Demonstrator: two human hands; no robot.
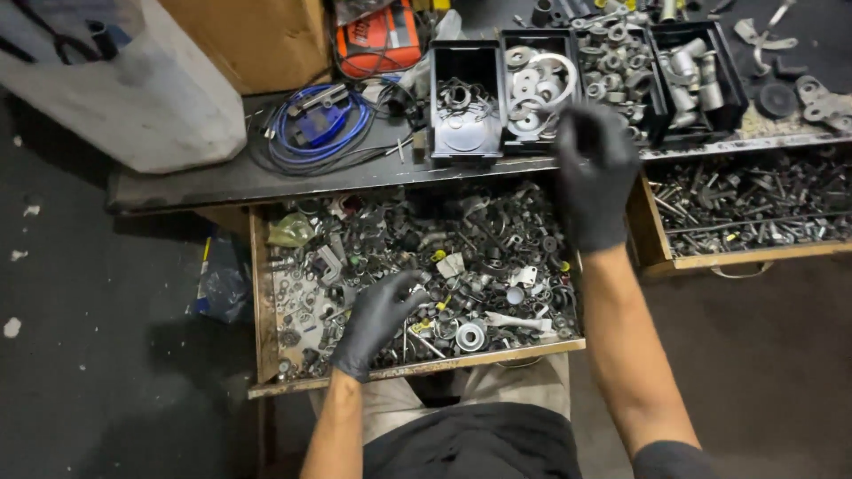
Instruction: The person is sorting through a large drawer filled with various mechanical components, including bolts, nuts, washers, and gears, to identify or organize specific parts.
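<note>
Two gloved hands: left hand [377, 319] fingers spread, empty, on drawer [263, 293] hardware; right hand [593, 182] curled, contents unclear, below washer bin [536, 82].

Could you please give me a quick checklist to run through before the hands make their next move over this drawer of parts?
1. Left hand gloved and down in the open drawer of mixed metal parts: ok.
2. Right hand gloved, raised by the black bins: ok.
3. Right hand holding a part: cannot tell, blurred.
4. Bin of washers within reach, unblocked: ok.
5. Second drawer open at the right: ok.
</note>
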